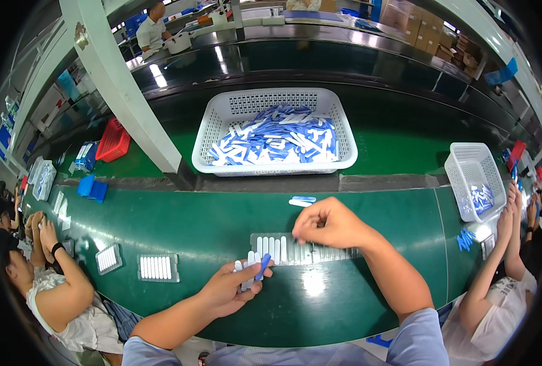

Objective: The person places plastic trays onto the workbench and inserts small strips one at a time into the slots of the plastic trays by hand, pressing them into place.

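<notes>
My left hand (222, 290) is closed around a small bunch of flat, round-ended sticks (250, 259), mostly white, with one blue stick (263, 266) angled across the front. Just beyond it lies a clear plastic tray (292, 255) with narrow slots. Several white sticks (271, 250) stand side by side in its left part. Over the tray's middle hovers my right hand (333, 224), fingers curled and thumb and forefinger pinched; whether anything small is between them is hidden. Two loose sticks (301, 200), white and blue, lie beyond the right hand.
A white basket (205, 149) heaped with blue and white sticks stands at the back, beside a slanting post (128, 91). Two filled trays (175, 268) (118, 256) lie left. A blue box (92, 189) stands farther left. Co-workers sit at both sides; a smaller basket (460, 177) stands right.
</notes>
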Available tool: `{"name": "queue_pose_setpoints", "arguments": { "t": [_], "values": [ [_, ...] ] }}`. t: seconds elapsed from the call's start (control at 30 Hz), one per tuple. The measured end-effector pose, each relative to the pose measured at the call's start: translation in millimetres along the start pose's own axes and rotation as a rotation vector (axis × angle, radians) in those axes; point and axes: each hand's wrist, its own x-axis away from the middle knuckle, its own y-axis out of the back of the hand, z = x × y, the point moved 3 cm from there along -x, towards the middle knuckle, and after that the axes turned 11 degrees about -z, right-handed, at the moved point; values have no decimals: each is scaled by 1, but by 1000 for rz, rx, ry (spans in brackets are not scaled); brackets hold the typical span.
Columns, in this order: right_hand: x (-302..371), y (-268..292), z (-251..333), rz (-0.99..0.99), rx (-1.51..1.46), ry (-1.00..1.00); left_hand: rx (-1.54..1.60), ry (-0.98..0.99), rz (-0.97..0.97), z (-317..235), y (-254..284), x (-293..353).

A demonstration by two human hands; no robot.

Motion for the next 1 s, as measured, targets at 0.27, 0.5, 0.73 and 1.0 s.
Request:
{"name": "queue_pose_setpoints", "arguments": {
  "t": [0.27,0.5,0.73,1.0],
  "values": [
    [10,-23,11,-11,804,403,2,22,-5,-1,-2,2],
    [19,-40,30,71,352,242,-20,16,20,1,-6,-2],
    [1,2,4,-52,-82,-48,16,21,57,3,5,-2],
    [12,-18,11,37,722,279,15,17,17,2,1,-3]
  ]
}}
